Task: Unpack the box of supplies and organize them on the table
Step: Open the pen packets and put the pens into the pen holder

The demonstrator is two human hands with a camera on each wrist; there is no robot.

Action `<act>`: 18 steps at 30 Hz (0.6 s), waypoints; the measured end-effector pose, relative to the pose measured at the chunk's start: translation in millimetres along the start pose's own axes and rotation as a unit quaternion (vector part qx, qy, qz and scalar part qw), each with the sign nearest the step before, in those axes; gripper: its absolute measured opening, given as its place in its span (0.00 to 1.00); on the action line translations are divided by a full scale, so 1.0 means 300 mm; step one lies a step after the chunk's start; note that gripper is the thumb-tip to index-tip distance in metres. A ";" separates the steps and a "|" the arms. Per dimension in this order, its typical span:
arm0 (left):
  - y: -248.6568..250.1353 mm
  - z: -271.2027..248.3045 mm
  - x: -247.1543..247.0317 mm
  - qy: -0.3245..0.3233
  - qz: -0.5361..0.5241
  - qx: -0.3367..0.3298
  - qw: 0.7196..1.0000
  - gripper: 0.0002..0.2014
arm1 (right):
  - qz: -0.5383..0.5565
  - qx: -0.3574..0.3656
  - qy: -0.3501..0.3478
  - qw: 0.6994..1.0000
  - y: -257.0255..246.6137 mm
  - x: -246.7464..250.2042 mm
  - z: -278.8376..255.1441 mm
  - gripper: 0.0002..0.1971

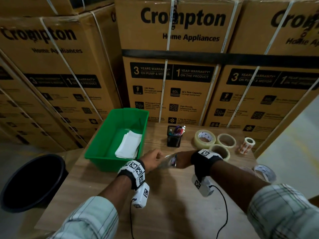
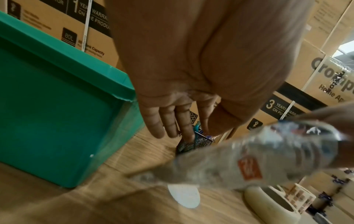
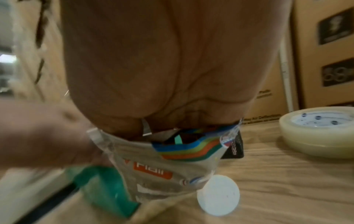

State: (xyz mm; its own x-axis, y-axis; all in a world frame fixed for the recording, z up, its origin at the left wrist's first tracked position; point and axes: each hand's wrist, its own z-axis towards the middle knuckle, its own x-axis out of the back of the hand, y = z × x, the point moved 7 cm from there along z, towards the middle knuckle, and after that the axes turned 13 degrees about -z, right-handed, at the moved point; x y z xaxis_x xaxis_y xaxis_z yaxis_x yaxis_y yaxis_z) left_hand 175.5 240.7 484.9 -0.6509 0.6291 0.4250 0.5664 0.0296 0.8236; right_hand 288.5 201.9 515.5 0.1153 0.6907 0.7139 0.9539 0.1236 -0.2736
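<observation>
1. The pouch (image 3: 162, 165), a clear plastic packet with an orange label and coloured stripes near its mouth, hung in the air just above the table (image 1: 172, 195), near its middle, between the two hands.
2. The right hand (image 1: 183, 159) gripped the pouch at its striped top, fingers curled into the opening. The left hand (image 1: 151, 160) was alongside the lower end; its fingers looked relaxed and extended in the wrist view, and I could not tell whether they touched the plastic.
3. The pouch looked nearly empty to me, though blur hid what was inside.
4. To do this step well, I judged, the right hand should keep the mouth pinched while the left steadies the bottom, then lay the pouch flat on a bare part of the table rather than on the white disc (image 3: 218, 195) lying below it.
5. The green bin (image 1: 110, 159) sat at the left edge, with white papers (image 1: 128, 145) inside.
6. A mesh cup (image 1: 174, 139) of pens stood towards the far edge, and tape rolls (image 1: 205, 138) clustered at the far right corner.
</observation>
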 end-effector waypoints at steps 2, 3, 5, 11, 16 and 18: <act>0.007 0.005 -0.013 -0.026 0.069 -0.006 0.997 0.29 | 0.050 -0.023 0.004 0.999 0.048 0.053 -0.025 0.17; 0.020 0.009 -0.014 -0.022 0.118 -0.018 0.993 0.36 | 0.077 -0.051 0.020 0.996 0.063 0.071 -0.027 0.18; 0.061 0.012 -0.007 0.011 0.165 -0.051 0.985 0.44 | 0.099 -0.129 0.070 0.984 0.114 0.105 -0.077 0.13; 0.181 -0.009 -0.015 -0.041 0.115 -0.056 0.991 0.12 | 0.385 -0.013 -0.007 0.923 0.128 0.027 -0.114 0.20; 0.222 -0.005 -0.033 -0.065 0.154 -0.075 0.983 0.11 | 0.347 -0.015 0.030 0.937 0.168 0.032 -0.140 0.03; 0.232 -0.006 -0.045 -0.074 0.144 -0.080 0.983 0.14 | 0.308 -0.015 0.086 0.947 0.197 0.065 -0.149 0.10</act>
State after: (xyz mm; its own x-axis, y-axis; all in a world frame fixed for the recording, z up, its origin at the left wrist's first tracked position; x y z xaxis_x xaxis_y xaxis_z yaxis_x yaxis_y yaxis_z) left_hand 222.8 232.7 537.0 -0.3874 0.6999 0.6001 0.6218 -0.2822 0.7306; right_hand 359.5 190.7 542.1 0.6932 0.4985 0.5206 0.6984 -0.2860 -0.6561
